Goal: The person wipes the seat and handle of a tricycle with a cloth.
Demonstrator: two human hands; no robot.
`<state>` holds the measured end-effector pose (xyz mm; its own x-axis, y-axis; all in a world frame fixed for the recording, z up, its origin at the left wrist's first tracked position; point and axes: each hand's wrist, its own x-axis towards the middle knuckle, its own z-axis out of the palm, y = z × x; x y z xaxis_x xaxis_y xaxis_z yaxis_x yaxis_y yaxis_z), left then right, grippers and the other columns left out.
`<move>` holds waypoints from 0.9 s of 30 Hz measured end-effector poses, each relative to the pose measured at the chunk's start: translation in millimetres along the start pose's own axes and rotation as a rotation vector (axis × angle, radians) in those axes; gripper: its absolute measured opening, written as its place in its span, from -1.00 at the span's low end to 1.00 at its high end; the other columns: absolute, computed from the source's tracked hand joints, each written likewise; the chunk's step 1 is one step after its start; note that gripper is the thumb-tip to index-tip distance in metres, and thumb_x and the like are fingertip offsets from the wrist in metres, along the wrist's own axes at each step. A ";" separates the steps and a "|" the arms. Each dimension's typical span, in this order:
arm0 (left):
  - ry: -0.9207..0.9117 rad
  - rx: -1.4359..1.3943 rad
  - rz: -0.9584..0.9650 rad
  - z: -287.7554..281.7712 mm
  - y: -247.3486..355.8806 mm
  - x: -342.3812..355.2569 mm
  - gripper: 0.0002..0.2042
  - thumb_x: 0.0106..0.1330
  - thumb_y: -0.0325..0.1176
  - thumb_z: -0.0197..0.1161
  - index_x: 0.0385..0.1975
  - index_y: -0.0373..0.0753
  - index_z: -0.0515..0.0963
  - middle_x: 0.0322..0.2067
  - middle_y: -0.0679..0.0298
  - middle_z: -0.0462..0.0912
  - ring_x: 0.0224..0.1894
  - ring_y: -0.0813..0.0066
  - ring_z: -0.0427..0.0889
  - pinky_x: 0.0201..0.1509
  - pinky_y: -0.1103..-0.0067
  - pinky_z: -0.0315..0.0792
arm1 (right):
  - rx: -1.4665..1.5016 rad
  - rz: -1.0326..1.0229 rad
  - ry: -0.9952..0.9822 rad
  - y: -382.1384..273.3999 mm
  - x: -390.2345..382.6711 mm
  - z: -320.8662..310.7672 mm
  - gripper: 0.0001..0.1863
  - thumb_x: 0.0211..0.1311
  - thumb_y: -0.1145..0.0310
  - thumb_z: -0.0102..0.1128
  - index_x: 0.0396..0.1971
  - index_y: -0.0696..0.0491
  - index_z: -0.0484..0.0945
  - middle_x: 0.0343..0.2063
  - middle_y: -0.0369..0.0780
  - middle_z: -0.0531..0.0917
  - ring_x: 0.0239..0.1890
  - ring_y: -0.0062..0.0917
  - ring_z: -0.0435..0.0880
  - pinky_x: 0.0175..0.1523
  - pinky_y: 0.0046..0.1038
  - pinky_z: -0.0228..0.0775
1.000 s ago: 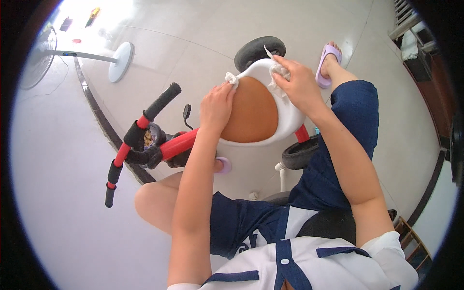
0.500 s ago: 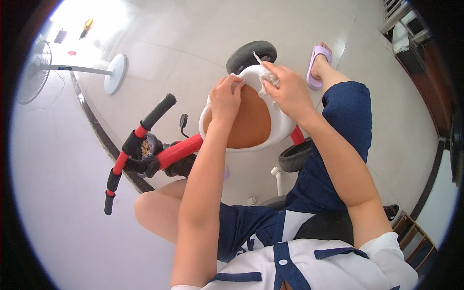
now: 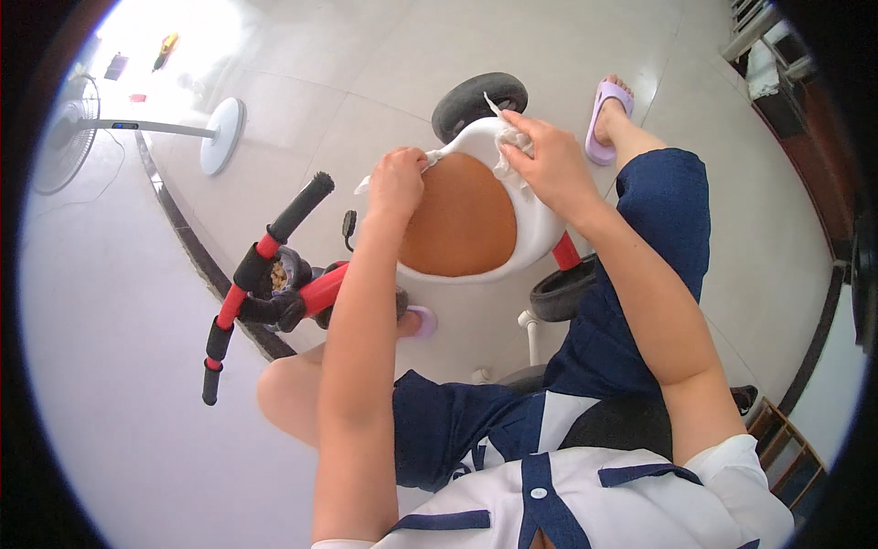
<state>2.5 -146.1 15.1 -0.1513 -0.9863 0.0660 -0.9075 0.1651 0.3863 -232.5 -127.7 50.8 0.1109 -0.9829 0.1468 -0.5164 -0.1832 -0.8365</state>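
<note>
In front of me is a small ride-on trike with a white seat (image 3: 535, 220) holding an orange-brown pad (image 3: 457, 220), and a red and black handlebar (image 3: 234, 298) at the left. My left hand (image 3: 398, 183) is closed on a white wipe (image 3: 364, 186) along the seat's upper left rim, its fingertips partly hidden. My right hand (image 3: 558, 169) grips a crumpled white wipe (image 3: 509, 146) against the seat's upper right, with a thin end sticking up toward the black rear wheel (image 3: 480, 105).
A white standing fan (image 3: 219, 137) is at the upper left, with small objects on the floor beyond. My feet in lilac sandals (image 3: 604, 119) flank the trike. A second wheel (image 3: 558, 293) lies by my right leg. Wooden furniture (image 3: 809, 165) lines the right side.
My left hand has moved leftward along the seat rim compared with half a second ago, showing more of the pad. My right hand has shifted slightly but still holds its wipe.
</note>
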 end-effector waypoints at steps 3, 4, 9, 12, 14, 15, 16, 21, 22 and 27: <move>-0.085 0.071 -0.052 -16.7 -8.2 -16.4 -0.87 0.23 -0.46 0.15 -0.41 -0.30 0.65 -0.33 0.03 0.64 -0.23 0.01 0.61 -0.11 0.25 0.47 | 0.065 0.027 -0.027 -1.6 0.8 -1.7 -0.57 0.17 0.32 0.18 0.04 0.17 0.53 -0.24 -0.02 0.65 -0.20 -0.16 0.64 -0.08 -0.26 0.46; -0.073 0.093 -0.045 -20.8 -16.5 -26.1 -0.87 0.22 -0.47 0.15 -0.41 -0.30 0.65 -0.34 0.02 0.63 -0.24 0.00 0.61 -0.12 0.24 0.47 | 0.074 0.024 -0.028 -5.3 1.5 -1.3 -0.57 0.17 0.32 0.18 0.04 0.17 0.53 -0.24 -0.02 0.65 -0.20 -0.16 0.64 -0.08 -0.26 0.46; -0.076 0.112 -0.079 -39.1 -28.2 -78.4 -0.88 0.18 -0.47 0.16 -0.43 -0.34 0.62 -0.42 -0.01 0.62 -0.29 -0.03 0.60 -0.16 0.25 0.45 | 0.038 -0.022 -0.005 -12.9 1.0 -2.5 -0.57 0.16 0.32 0.18 0.04 0.15 0.53 -0.24 -0.03 0.65 -0.20 -0.16 0.64 -0.07 -0.27 0.46; -0.068 0.056 -0.110 -40.3 -16.5 -108.7 -0.89 0.18 -0.49 0.18 -0.42 -0.35 0.62 -0.40 -0.01 0.63 -0.28 -0.03 0.60 -0.15 0.26 0.46 | -0.013 -0.068 0.036 -9.1 2.0 -5.0 -0.56 0.15 0.32 0.18 0.04 0.14 0.53 -0.23 -0.03 0.65 -0.20 -0.16 0.64 -0.06 -0.27 0.46; -0.058 -0.056 -0.160 -44.0 -7.0 -125.4 -0.90 0.18 -0.49 0.19 -0.39 -0.35 0.62 -0.39 -0.01 0.64 -0.29 -0.01 0.62 -0.15 0.28 0.48 | 0.011 -0.047 0.016 -14.8 5.0 -7.7 -0.57 0.15 0.32 0.19 0.04 0.13 0.54 -0.22 -0.04 0.65 -0.19 -0.16 0.64 -0.05 -0.27 0.47; -0.021 -0.096 -0.204 -38.8 -6.0 -132.5 -0.90 0.18 -0.50 0.20 -0.39 -0.35 0.62 -0.40 0.00 0.65 -0.30 -0.01 0.62 -0.16 0.29 0.48 | -0.019 -0.048 0.021 -16.5 6.8 -8.7 -0.57 0.15 0.32 0.19 0.03 0.13 0.55 -0.21 -0.04 0.65 -0.20 -0.16 0.64 -0.05 -0.27 0.47; 0.019 -0.135 -0.248 -33.8 -5.4 -140.4 -0.91 0.17 -0.50 0.21 -0.39 -0.35 0.62 -0.40 0.00 0.65 -0.30 0.00 0.63 -0.17 0.30 0.48 | -0.049 -0.052 0.026 -18.3 7.3 -7.8 -0.58 0.15 0.32 0.19 0.03 0.12 0.55 -0.21 -0.05 0.66 -0.20 -0.17 0.65 -0.05 -0.27 0.47; 0.184 -0.092 -0.283 -18.8 32.9 -151.5 -0.93 0.19 -0.48 0.20 -0.40 -0.32 0.58 -0.40 0.03 0.61 -0.27 -0.02 0.58 -0.14 0.24 0.44 | -0.066 -0.063 0.059 -15.8 7.3 -9.9 -0.58 0.14 0.32 0.21 0.02 0.12 0.56 -0.22 -0.04 0.66 -0.21 -0.18 0.65 -0.07 -0.29 0.47; 0.180 -0.087 -0.312 -16.7 37.9 -155.1 -0.93 0.19 -0.48 0.20 -0.39 -0.32 0.58 -0.39 0.04 0.61 -0.27 0.00 0.57 -0.14 0.25 0.44 | -0.065 -0.067 0.051 -16.4 7.0 -9.2 -0.58 0.14 0.32 0.21 0.02 0.12 0.56 -0.22 -0.04 0.66 -0.21 -0.18 0.65 -0.07 -0.29 0.47; 0.223 -0.119 -0.187 9.2 72.8 -168.5 -0.92 0.17 -0.51 0.15 -0.40 -0.32 0.58 -0.37 0.11 0.59 -0.21 0.09 0.56 -0.12 0.28 0.45 | -0.043 -0.100 0.088 -8.4 7.7 -6.8 -0.59 0.15 0.31 0.22 0.01 0.13 0.57 -0.24 0.00 0.65 -0.24 -0.17 0.66 -0.10 -0.29 0.47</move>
<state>-41.7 32.0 23.6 0.1157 -0.9770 0.1790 -0.8572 -0.0072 0.5150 -233.1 -133.8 62.5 0.0893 -0.9571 0.2755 -0.5424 -0.2788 -0.7925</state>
